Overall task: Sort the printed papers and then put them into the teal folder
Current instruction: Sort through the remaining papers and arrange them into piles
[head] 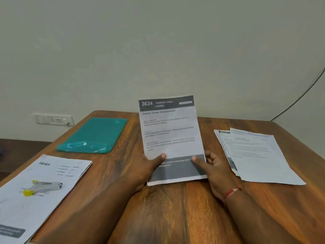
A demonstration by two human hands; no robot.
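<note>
Right of the teal folder [93, 134], we hold one printed paper [168, 131] upright over the bench [175, 212]; our left hand [149, 167] and right hand [217, 170] pinch its bottom, fingers [210, 156] curled behind.

Glossy wood table [175, 208], matt paper sheet [168, 131]

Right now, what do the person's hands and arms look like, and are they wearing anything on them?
Both hands are bare, with no gloves and no rings that I can make out. The left hand and its forearm carry nothing, and no sleeve is in view. The right hand has a thin red band round the wrist, and its forearm is also uncovered. No watch shows.
</note>
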